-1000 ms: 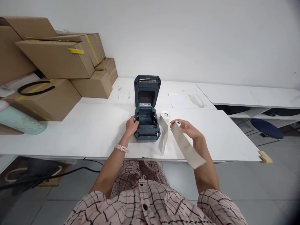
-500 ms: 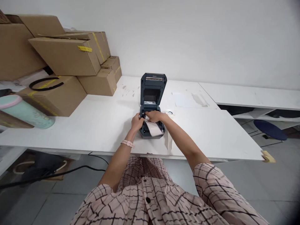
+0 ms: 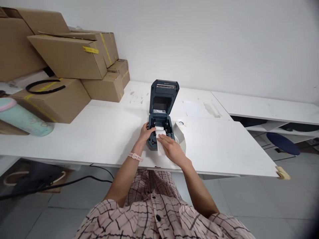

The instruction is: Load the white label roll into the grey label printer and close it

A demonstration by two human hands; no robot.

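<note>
A dark grey label printer (image 3: 163, 96) stands on the table with its lid swung up. Inside lies a white roll of label paper (image 3: 159, 128), and its strip (image 3: 161, 151) hangs over the front edge. My left hand (image 3: 145, 133) grips the printer's left side, fingers behind the wall and thumb reaching in beside the roll. Over the strip, my right hand (image 3: 171, 149) rests with fingers stretched out flat. A loose curl of pale backing paper (image 3: 182, 139) lies right of the printer, partly covered by that hand.
Cardboard boxes (image 3: 69, 56) are stacked at the left, with a black headband (image 3: 45, 91) on one. A mint-green bottle (image 3: 27, 118) leans there. Behind the printer's right side lie a small white ring (image 3: 181, 123) and a white sheet (image 3: 193, 109). A blue stool (image 3: 282, 143) stands right.
My right hand has come out of the roll compartment, toward me, onto the paper strip. The strip now hangs straighter over the front. My left hand stays at the printer's side.
</note>
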